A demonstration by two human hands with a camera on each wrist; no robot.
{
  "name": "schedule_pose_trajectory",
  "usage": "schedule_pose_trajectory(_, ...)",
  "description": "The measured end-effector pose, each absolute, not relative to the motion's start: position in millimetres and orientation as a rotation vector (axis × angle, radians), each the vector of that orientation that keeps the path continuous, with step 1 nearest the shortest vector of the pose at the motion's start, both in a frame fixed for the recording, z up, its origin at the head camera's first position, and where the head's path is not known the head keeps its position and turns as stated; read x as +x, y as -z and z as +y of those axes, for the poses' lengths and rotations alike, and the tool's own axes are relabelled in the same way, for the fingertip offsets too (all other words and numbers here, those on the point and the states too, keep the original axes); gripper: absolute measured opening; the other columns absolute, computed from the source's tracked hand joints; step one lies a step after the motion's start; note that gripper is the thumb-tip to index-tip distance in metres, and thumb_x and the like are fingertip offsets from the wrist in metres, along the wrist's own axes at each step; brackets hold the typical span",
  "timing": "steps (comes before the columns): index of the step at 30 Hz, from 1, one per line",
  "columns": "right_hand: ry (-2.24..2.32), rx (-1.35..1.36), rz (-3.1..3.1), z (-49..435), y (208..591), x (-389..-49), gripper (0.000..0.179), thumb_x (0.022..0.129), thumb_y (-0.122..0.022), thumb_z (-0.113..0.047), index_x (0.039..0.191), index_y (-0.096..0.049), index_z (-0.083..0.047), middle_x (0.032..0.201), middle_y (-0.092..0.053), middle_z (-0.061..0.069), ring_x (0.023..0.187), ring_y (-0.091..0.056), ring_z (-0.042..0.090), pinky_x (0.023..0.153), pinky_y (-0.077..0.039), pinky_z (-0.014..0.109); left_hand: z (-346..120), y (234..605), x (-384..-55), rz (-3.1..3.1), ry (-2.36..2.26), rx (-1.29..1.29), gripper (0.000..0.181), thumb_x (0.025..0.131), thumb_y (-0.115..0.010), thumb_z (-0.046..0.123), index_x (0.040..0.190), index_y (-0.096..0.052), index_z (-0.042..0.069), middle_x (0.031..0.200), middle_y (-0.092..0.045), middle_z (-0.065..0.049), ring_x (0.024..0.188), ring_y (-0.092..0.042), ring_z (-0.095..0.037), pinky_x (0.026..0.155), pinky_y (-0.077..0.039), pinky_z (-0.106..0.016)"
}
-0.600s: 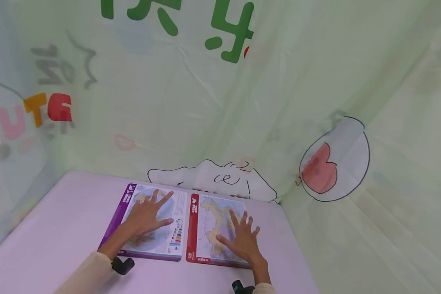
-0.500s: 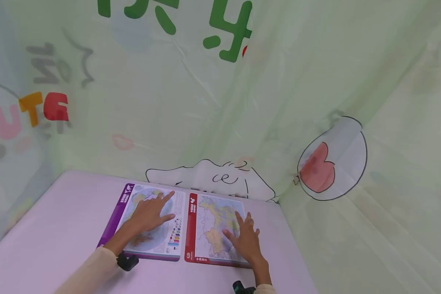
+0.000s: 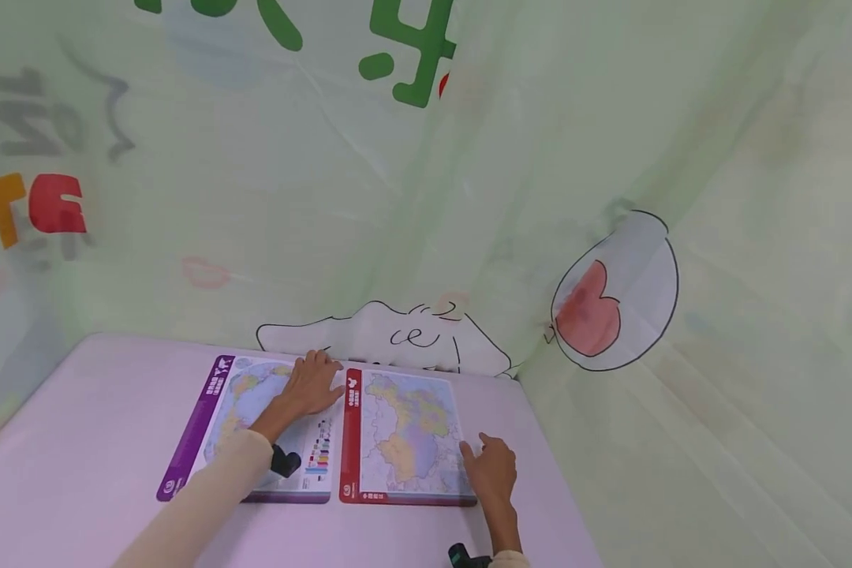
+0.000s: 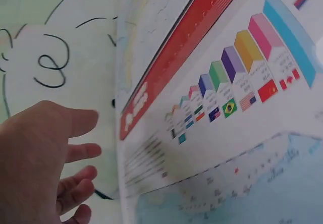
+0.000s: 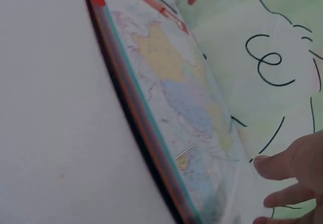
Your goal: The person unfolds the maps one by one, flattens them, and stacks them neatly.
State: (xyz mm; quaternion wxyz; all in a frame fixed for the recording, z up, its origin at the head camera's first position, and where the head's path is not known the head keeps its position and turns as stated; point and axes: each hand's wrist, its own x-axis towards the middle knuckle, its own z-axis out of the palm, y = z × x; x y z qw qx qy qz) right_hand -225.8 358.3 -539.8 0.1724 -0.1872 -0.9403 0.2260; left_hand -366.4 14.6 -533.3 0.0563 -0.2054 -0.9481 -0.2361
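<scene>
Two map boards lie side by side on the table. The left one is a purple-bordered world map [image 3: 241, 402], with a chart of coloured bars and flags [image 4: 232, 62]. Beside it lies a red-bordered map [image 3: 412, 442], whose thick layered edge shows in the right wrist view. My left hand [image 3: 312, 385] is over the purple-bordered map's far right corner, its fingers loosely bent. My left forearm crosses that map and hides part of it. My right hand [image 3: 493, 467] is just beyond the red-bordered map's right edge, thumb toward the map and fingers relaxed.
The table [image 3: 92, 442] is covered in pale lilac. A pale green printed curtain [image 3: 511, 142] hangs behind it and along its right side. Black wrist devices [image 3: 285, 461] sit at both sleeves.
My left hand has slid from the purple-bordered map's middle to its far right corner. My right hand has moved off the red-bordered map to its right side. The head view has turned slightly right.
</scene>
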Motion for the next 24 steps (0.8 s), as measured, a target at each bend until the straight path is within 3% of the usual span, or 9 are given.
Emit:
schedule_pose_trajectory(4, -0.672, -0.583, -2.731, 360, 553, -222, 0.059, 0.093, -0.082, -0.024, 0.132, -0.067, 0.017, 0.131, -0.067, 0.039, 0.113, -0.059, 0.054, 0.088, -0.055, 0.064, 24, 543, -376, -2.908, 0.672, -0.641, 0.056, 0.103, -0.072, 0.028, 0.151, -0.062, 0.002, 0.144, -0.056, -0.029, 0.132, -0.046, -0.045, 0.109, -0.04, -0.063)
schedule_pose_trajectory(16, -0.825, -0.589, -2.684, 341, 546, -216, 0.048, 0.091, -0.082, -0.015, 0.125, -0.071, 0.018, 0.116, -0.073, 0.031, 0.103, -0.059, 0.041, 0.086, -0.053, 0.055, 27, 563, -397, -3.004, 0.72, -0.586, 0.062, 0.102, -0.069, 0.032, 0.157, -0.058, 0.006, 0.142, -0.049, -0.031, 0.131, -0.039, -0.046, 0.109, -0.031, -0.066)
schedule_pose_trajectory(24, -0.864, -0.567, -2.635, 346, 552, -220, 0.041, 0.092, -0.078, -0.013, 0.118, -0.074, 0.019, 0.111, -0.075, 0.034, 0.103, -0.072, 0.047, 0.091, -0.059, 0.061, 32, 565, -389, -2.94, 0.719, -0.561, 0.058, 0.101, -0.067, 0.03, 0.156, -0.06, 0.01, 0.134, -0.052, -0.028, 0.126, -0.042, -0.045, 0.102, -0.034, -0.064)
